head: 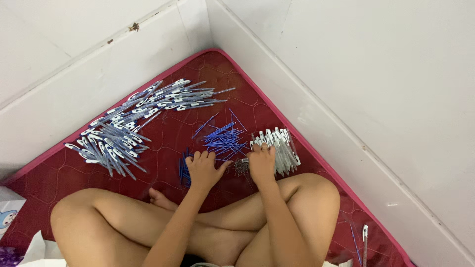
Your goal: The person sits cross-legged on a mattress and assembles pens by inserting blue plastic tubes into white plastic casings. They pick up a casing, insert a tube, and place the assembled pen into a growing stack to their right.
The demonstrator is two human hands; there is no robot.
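Left hand [204, 169] spread over blue refills [223, 140], right hand [262, 163] on white pen barrels [283, 148], either grip's hold unclear, red mattress [168, 138].

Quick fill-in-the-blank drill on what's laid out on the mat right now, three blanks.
1. The large heap of assembled pens lies to the person's ____.
2. The loose thin refills are coloured ____.
3. The right hand rests on a row of ____ pen barrels.

Missing words: left; blue; white

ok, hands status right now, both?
Left hand: palm down on the red mat by the blue refills; grip cannot be told.
Right hand: on the white pen barrels; grip cannot be told.
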